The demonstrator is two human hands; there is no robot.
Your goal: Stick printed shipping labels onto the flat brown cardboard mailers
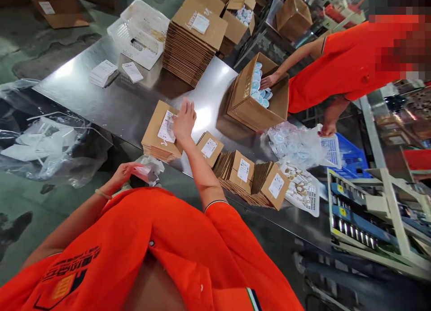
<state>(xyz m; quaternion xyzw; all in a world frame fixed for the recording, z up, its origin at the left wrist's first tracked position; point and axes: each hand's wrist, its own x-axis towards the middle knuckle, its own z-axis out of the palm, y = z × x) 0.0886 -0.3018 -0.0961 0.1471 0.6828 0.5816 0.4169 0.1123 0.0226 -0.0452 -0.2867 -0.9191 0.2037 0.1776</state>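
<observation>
My right hand (pixel 184 122) lies at the right edge of a printed white label (pixel 166 127), its fingers stretched out and holding nothing. That label is on the top sheet of a low stack of flattened cardboard boxes (pixel 153 131) at the table's near edge. Down by my waist, my left hand (pixel 124 173) is closed on crumpled white paper (pixel 151 171). Right of my right hand lies a small labelled flattened box (pixel 210 148). Beyond it, more labelled flattened boxes (pixel 235 172) fan out along the edge.
A metal table (pixel 81 95) carries label stacks (pixel 103 73), a white basket (pixel 144 15) and a tall cardboard stack (pixel 188 50). Opposite, a co-worker in orange (pixel 350 59) reaches into an open carton (pixel 259 118). A plastic bag of waste paper (pixel 43 140) is at left.
</observation>
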